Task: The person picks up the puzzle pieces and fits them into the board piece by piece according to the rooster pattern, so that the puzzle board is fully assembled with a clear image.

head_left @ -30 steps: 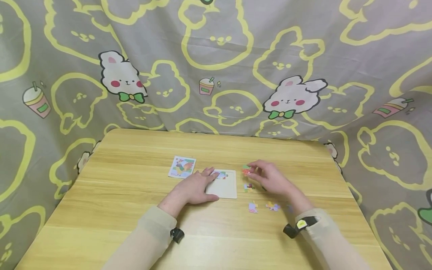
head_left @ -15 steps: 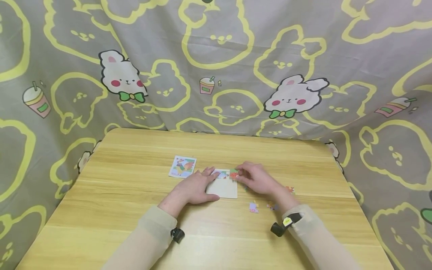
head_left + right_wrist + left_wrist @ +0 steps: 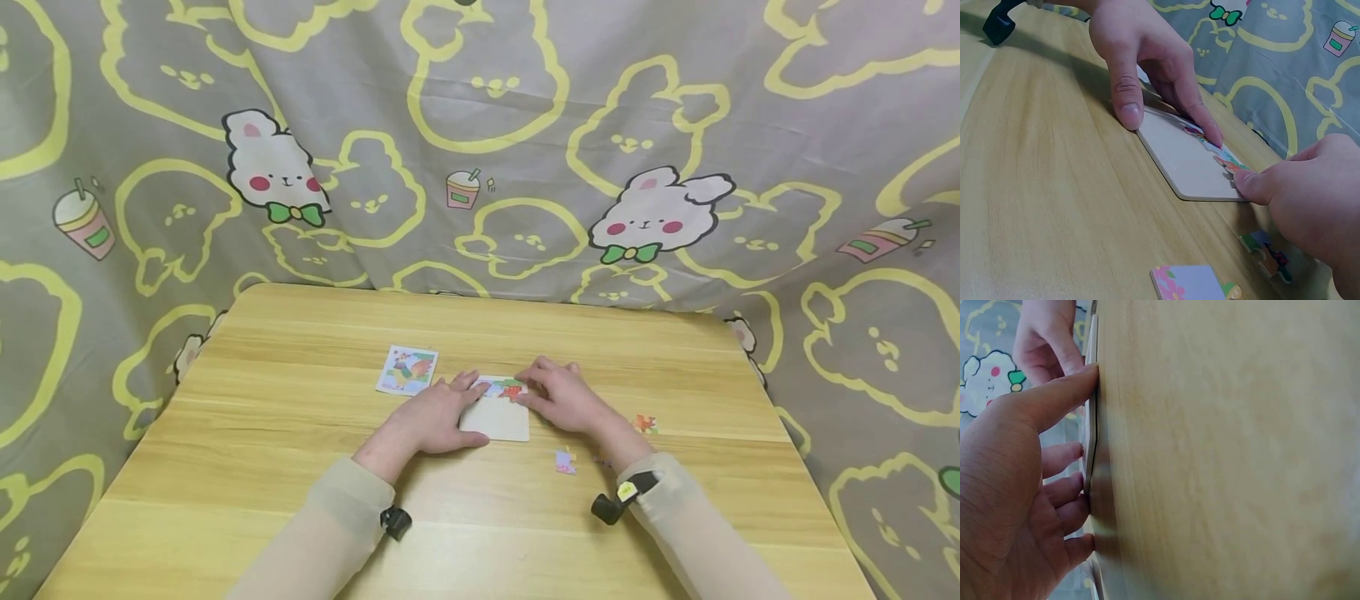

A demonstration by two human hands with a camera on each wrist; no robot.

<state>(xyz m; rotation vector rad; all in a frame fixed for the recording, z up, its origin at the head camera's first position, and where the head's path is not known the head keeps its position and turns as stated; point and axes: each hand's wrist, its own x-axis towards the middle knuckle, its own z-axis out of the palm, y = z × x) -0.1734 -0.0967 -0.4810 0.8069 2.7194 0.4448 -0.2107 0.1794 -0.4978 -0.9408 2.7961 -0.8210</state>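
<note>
One board point(image 3: 497, 423) flat on the table point(image 3: 225, 417) in front of you: far strip has pcs in, nearer part bare, so prob early, approx a third done; bare part's what's left, AFAICT. Your L hand point(image 3: 437, 419) has fingers wide, thumb at board's near edge, index on the lilac strip point(image 3: 493, 388). Your R hand point(image 3: 567, 397) has fingers narrow, looks like a pinch on the red pc point(image 3: 512, 391) at the strip's right end; can't tell if it's fully seated. Counts: 2 hands, 1 board, 1 pic card point(image 3: 407, 371) L of board, min 2 pcs on board (seams unclear), min 4 loose: lavender pc point(image 3: 564, 462), orange pc point(image 3: 643, 424), brown-green pc point(image 3: 1267, 263) below your R hand, half-hidden pc point(image 3: 603, 462) by your R wrist.
</note>
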